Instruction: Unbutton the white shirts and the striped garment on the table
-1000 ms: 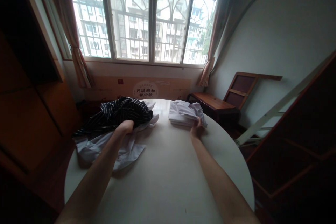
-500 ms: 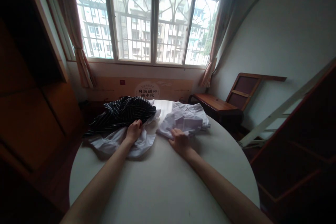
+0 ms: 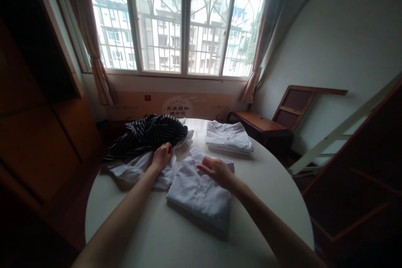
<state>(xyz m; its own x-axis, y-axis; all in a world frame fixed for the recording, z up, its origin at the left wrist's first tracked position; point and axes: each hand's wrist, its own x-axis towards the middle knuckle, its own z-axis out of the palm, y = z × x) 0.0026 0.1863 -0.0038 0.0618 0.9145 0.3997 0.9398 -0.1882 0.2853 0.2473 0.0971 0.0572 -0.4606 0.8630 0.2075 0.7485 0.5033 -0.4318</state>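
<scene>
A white shirt (image 3: 201, 201), folded into a neat rectangle with its button front up, lies on the round white table (image 3: 150, 234). Just over its collar end is my right hand (image 3: 217, 171), fingers loosely stretched to the left and holding nothing. My left hand (image 3: 162, 155) is closed at the edge of a loose heap, its fingers curled on a crumpled white garment (image 3: 138, 169). Above that garment is a bunched black cloth with white stripes (image 3: 153, 132). Farther back on the right, a stack of folded white shirts (image 3: 228, 137) rests apart from the others.
Beyond the table stand a printed cardboard panel (image 3: 204, 102) and a barred window (image 3: 163, 29). A wooden bench (image 3: 257, 120) is at the back right, near a light-coloured ladder-like frame (image 3: 339, 138). Wooden cabinets (image 3: 44, 142) line the left side.
The folded white shirt has come from in front of the stack toward me and now lies flat. My right hand has let go of it. My left hand has hardly moved.
</scene>
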